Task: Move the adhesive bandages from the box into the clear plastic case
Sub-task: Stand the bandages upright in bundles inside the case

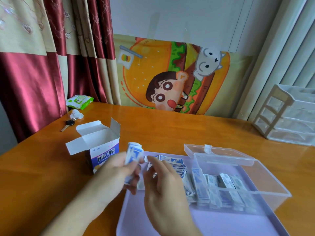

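Observation:
The opened bandage box [98,147] stands upright on the wooden table, flaps up. My left hand [117,169] grips a small stack of blue-and-white bandages [133,153] above the lilac tray [213,222]. My right hand [160,174] is just right of that stack, fingers curled, its fingertips at the stack's edge; blur hides whether it pinches anything. A loose pile of bandages [177,165] lies on the tray beyond my hands. The clear plastic case [265,178] sits on the tray's right side, lid open, with several bandages [226,184] standing in it.
A white drawer unit [289,114] stands at the far right of the table. At the far left lie a key [68,125], a crumpled tissue [76,114] and a green wipes pack [79,101]. A cartoon poster [170,74] leans on the wall.

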`<state>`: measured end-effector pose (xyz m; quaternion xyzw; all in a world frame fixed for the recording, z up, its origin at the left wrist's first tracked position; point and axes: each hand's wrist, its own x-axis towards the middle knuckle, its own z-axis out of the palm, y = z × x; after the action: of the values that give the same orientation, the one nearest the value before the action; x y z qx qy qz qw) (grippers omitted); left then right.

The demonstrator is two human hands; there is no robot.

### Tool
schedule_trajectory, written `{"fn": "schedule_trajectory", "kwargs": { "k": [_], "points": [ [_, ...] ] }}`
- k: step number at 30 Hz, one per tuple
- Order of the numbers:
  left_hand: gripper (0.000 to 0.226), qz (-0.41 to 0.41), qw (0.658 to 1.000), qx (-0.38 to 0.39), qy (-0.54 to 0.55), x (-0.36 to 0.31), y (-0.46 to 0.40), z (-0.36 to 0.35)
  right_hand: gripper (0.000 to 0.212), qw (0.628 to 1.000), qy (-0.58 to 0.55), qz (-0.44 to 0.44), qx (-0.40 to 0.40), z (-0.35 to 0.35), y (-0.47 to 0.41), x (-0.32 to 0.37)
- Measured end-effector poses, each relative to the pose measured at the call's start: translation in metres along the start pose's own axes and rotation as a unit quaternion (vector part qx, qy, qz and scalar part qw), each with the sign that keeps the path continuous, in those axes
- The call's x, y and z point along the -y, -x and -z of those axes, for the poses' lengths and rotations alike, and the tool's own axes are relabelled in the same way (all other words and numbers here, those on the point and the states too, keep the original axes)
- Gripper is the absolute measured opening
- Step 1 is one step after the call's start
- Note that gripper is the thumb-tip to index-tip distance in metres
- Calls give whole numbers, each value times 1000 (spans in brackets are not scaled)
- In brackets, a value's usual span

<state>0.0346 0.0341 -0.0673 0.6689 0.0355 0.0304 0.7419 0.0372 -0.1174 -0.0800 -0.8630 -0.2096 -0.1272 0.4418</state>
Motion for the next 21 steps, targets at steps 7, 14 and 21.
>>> {"fn": "schedule_trajectory", "kwargs": {
  "k": [7,14,21],
  "points": [
    [32,-17,992,-118,38,-7,1,6,31,997,71,17,40,-3,4,7],
    [33,-23,993,-110,23,-6,-1,8,7,952,246,-172,62,17,-63,10],
    [31,5,996,-67,63,-9,-4,12,16,914,350,-190,75,1,-80,0]
  ]
}}
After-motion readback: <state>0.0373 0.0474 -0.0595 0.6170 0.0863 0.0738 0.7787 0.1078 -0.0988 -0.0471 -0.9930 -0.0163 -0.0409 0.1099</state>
